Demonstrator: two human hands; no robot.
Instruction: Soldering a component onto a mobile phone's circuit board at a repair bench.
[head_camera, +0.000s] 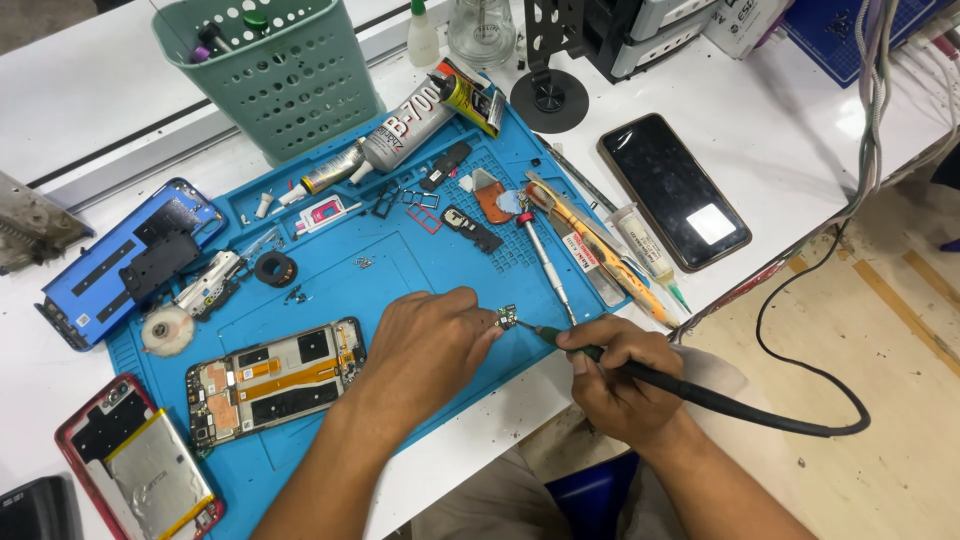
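a white table (90, 90) carries a blue work mat (400, 250) that fills the middle of the view. at eleven o'clock a green perforated basket (265, 70) stands on the mat's far edge, with a grey glue tube (395, 130) lying just beside it at twelve. at two o'clock a dark phone (675, 190) lies face up on the table, off the mat. at nine o'clock a blue phone back cover (125, 260) overlaps the mat's left edge; at eight an opened phone body (275, 380) lies flat on the mat, and at seven a red-framed phone (140, 460) rests half off it. a red-topped screwdriver (545, 262) lies at one o'clock.

the left hand (430, 345), near centre, is curled palm down, its fingertips pinching a small green circuit board (507, 317) against the mat. the right hand (620, 375), at four o'clock, is closed around a black soldering iron (700, 395), whose tip touches the board's right edge; its cable trails off toward three o'clock.
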